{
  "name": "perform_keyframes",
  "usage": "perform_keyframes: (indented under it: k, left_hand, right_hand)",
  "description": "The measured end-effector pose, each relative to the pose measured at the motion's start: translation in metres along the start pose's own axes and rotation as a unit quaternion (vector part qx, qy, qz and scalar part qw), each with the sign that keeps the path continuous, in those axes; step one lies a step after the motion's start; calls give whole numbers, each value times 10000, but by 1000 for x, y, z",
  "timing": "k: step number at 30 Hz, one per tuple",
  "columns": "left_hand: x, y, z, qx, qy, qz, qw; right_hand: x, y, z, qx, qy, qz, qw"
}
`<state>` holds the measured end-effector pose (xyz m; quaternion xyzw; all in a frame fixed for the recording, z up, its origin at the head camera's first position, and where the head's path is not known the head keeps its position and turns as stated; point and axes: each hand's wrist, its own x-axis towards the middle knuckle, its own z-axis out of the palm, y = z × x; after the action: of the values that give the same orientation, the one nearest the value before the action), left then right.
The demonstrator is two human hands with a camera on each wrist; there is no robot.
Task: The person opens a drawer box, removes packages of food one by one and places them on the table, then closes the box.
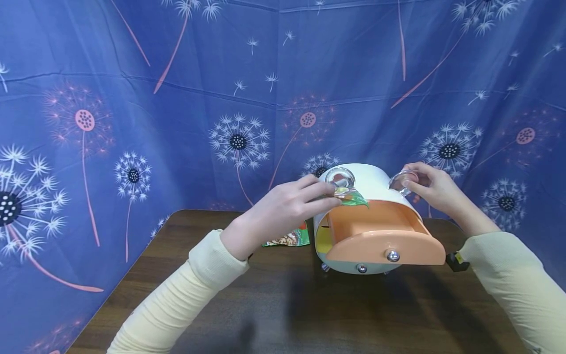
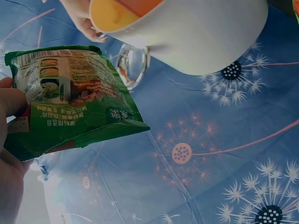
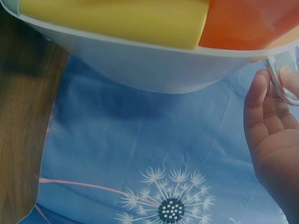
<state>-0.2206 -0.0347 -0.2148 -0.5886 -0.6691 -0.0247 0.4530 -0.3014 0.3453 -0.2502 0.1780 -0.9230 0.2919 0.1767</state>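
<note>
1. Packet [image 2: 77,100], green, is held in the air near the left loop [image 2: 144,67]; in the head view it overlaps the upper left edge of the open drawer [image 1: 384,246]. I cannot tell if it touches there.
2. Left hand [image 1: 287,204] pinches the packet by one end, thumb on its printed side; probably this leaves the other end free.
3. Right hand [image 1: 435,189] holds the right loop [image 1: 393,183] between thumb and fingers, perhaps to keep the box [image 1: 369,182] steady, since the other hand is busy.
4. Orange drawer stands far out of the white box, so its inside can be reached from above. Its round knob [image 1: 393,255] faces the person.
5. Second packet [image 1: 292,239] lies on the table, left of the box, partly hidden by the left arm.
6. Dark brown wood table [image 1: 212,290] carries the box on short feet.
7. Blue cloth [image 1: 199,54], with dandelion print, hangs behind and at both sides; the room beyond is not visible.
</note>
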Motion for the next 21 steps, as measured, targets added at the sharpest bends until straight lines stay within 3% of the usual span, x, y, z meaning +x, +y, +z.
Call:
perform_keyframes:
  k: [10,21]
  left_hand:
    - [-13,-3,3,311,53,115,9994]
    - [-28,-6,4,601,-121,-68,9981]
  right_hand:
    - [-1,0,0,-5,10,-50,10000]
    - [-2,-3,-1,-25,-41,21,10000]
